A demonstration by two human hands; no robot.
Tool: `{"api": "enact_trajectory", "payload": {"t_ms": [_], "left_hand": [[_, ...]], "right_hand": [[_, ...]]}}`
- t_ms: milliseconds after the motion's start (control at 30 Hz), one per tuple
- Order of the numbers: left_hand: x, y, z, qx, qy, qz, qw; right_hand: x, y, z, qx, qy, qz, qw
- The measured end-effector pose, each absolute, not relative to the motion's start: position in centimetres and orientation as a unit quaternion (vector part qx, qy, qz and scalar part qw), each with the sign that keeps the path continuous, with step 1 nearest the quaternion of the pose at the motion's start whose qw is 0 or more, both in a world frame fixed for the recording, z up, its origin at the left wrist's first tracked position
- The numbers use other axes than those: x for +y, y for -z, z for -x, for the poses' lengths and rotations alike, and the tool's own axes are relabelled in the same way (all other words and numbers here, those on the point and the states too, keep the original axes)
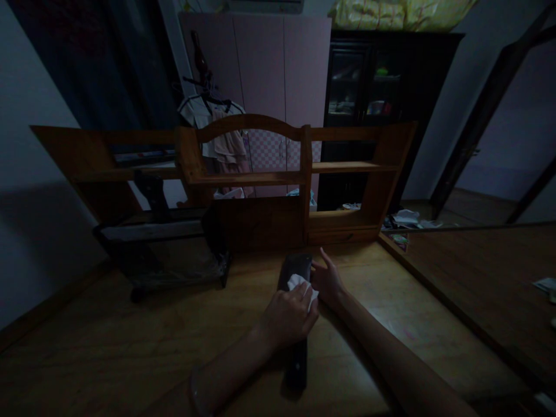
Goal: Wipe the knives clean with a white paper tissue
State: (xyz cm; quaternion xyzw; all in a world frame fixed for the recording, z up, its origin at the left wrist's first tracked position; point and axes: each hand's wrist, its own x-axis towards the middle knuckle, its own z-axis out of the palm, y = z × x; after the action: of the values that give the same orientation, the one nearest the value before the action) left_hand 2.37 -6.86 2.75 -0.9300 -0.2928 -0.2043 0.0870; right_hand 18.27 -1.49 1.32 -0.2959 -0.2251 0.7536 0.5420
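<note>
A long dark flat object [296,324], shaped like a cleaver with a handle toward me, lies on the wooden desk top [174,336]. My left hand [289,315] presses a white tissue [299,284] onto its dark upper part, fingers curled over the tissue. My right hand [328,281] rests beside it on the right edge of the dark object, with the index finger stretched forward and the other fingers touching the object.
A wooden shelf unit [260,174] stands at the desk's back edge. Behind it are a pink wardrobe [264,75], hanging clothes [217,127] and a dark glass cabinet [369,92]. A second wooden surface [486,278] lies to the right.
</note>
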Motion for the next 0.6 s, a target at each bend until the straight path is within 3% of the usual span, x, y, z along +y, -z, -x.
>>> {"api": "enact_trajectory", "payload": {"t_ms": [367,600], "left_hand": [[-8.9,-3.0,-3.4,-0.412,0.135,0.884,0.175],[-8.4,-3.1,-3.2,-0.482,0.137,0.859,0.110]], "right_hand": [[-1.5,-1.2,-18.2,-0.200,-0.765,0.249,0.560],[-1.6,-1.4,-18.3,-0.203,-0.769,0.266,0.545]]}}
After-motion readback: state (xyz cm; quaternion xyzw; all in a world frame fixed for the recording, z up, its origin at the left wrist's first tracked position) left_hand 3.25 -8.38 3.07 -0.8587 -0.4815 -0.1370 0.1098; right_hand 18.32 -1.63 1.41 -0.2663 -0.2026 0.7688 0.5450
